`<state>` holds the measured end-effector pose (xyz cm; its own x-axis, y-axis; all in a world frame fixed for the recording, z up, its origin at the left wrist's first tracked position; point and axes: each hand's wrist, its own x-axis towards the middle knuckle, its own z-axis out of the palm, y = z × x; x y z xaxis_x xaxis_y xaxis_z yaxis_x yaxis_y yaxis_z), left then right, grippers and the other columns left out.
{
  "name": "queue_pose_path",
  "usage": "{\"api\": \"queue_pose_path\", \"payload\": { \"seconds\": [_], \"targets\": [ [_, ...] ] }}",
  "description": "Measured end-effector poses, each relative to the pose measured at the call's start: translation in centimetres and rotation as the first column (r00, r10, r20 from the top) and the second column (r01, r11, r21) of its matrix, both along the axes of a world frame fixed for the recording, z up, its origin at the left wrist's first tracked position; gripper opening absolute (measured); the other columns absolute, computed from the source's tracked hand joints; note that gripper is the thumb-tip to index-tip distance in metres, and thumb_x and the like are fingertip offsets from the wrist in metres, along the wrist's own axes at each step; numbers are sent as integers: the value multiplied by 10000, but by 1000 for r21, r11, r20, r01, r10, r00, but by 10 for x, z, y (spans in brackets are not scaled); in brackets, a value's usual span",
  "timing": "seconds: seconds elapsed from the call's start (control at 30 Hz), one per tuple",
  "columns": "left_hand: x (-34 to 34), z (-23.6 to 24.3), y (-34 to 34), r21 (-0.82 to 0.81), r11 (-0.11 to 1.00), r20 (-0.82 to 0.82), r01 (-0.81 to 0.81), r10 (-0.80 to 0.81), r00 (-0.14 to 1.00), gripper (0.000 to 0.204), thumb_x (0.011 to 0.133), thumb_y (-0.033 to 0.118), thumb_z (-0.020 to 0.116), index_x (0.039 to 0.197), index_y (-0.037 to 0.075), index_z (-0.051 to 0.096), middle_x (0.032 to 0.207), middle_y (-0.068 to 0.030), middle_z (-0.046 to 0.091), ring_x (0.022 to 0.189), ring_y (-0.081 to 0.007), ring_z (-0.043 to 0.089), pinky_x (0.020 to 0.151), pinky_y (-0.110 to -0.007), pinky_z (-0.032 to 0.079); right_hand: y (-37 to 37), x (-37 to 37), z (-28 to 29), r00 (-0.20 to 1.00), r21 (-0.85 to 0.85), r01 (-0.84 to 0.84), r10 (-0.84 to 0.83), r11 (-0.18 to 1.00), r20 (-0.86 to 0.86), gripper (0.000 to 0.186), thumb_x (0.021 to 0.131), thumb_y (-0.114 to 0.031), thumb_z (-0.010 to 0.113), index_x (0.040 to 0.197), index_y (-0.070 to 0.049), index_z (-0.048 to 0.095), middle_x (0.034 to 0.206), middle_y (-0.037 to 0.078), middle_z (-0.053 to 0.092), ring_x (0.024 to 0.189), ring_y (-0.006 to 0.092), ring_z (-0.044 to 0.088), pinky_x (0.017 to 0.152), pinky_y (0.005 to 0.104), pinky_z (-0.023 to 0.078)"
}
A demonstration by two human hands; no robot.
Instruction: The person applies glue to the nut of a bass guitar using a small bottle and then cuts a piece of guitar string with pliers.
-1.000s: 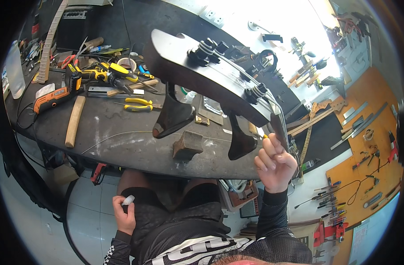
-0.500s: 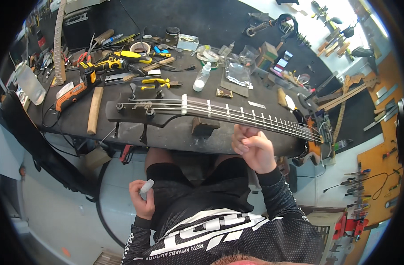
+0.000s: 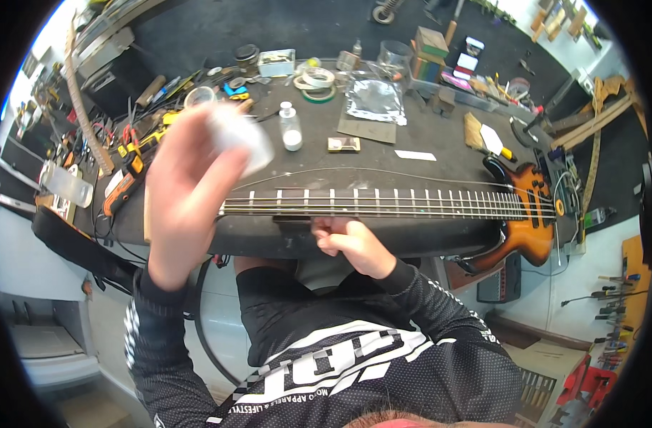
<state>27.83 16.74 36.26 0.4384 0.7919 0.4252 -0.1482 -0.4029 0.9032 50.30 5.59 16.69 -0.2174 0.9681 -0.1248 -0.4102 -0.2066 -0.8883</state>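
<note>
A bass guitar with a sunburst body [image 3: 531, 246] lies across the bench, its neck [image 3: 404, 203] running left. My left hand [image 3: 187, 189] is raised above the headstock end and hides it. Its fingers close round a blurred whitish object [image 3: 244, 139] whose kind I cannot make out. At the near edge of the neck, my right hand [image 3: 351, 244] has its fingers curled against the underside. One loose string [image 3: 368, 170] arcs above the fretboard, toward the body. Beyond the neck stands a small clear bottle [image 3: 291, 132] with white contents.
Rolls of tape [image 3: 317, 84], a silvery plastic bag [image 3: 376, 98] and a small flat box [image 3: 344, 145] lie beyond the neck. A brush [image 3: 474, 130] is near the body. An orange power tool [image 3: 125, 187] and other tools crowd the left. Hand tools hang at the right.
My left hand has risen from beside my lap to above the headstock, still holding the whitish object. My right hand stays at the neck. The view has shifted, bringing the guitar body into sight.
</note>
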Motion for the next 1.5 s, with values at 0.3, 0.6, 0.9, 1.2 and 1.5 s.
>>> {"api": "queue_pose_path", "payload": {
  "seconds": [0.3, 0.6, 0.9, 1.2, 1.5],
  "targets": [
    [274, -82, 111, 126, 902, -711, 413, -209, 672, 350, 939, 231, 816, 1129, -23, 667, 1008, -105, 703, 942, -224, 664, 869, -384, 546, -9, 7, -12, 968, 179, -57, 10, 982, 250, 385, 1047, -114, 668, 1407, 11, 610, 1123, 49, 666, 1019, 146, 643, 939, 322, 554],
    [378, -141, 123, 6, 833, -761, 553, -355, 543, 263, 921, 105, 841, 1068, 15, 641, 940, -48, 664, 930, -166, 648, 864, -351, 537, -132, 97, 44, 887, 193, -217, 112, 957, 447, 198, 1030, -134, 642, 1204, -39, 633, 1027, 107, 682, 906, 262, 694, 827, 416, 558],
    [360, -147, 126, 29, 835, -749, 550, -346, 565, 364, 894, 53, 823, 1227, 22, 682, 1042, -85, 743, 991, -193, 712, 919, -349, 559, -199, 244, 158, 726, 273, 209, -336, 939, 600, 185, 1056, -141, 718, 1195, -21, 738, 1145, 74, 719, 1061, 174, 714, 935, 332, 585],
    [302, -86, 108, 108, 879, -727, 465, -249, 640, 649, 982, 158, 814, 1560, 51, 541, 1409, -133, 691, 1226, -219, 701, 1051, -374, 563, -168, 384, 118, -316, 379, 118, -327, 918, 891, 274, 952, -76, 735, 1215, -32, 675, 1154, 150, 701, 1137, 374, 644, 1022, 460, 510],
    [-1, 39, -6, 671, 729, -487, 135, 296, 822, 379, 1007, -34, 727, 1382, -17, 673, 1265, -126, 728, 1157, -191, 704, 1024, -332, 557, -166, 415, 104, -11, 310, 239, -316, 920, 949, 111, 1074, -63, 651, 1032, 8, 576, 918, 53, 552, 864, 158, 546, 811, 311, 481]
  ]
}}
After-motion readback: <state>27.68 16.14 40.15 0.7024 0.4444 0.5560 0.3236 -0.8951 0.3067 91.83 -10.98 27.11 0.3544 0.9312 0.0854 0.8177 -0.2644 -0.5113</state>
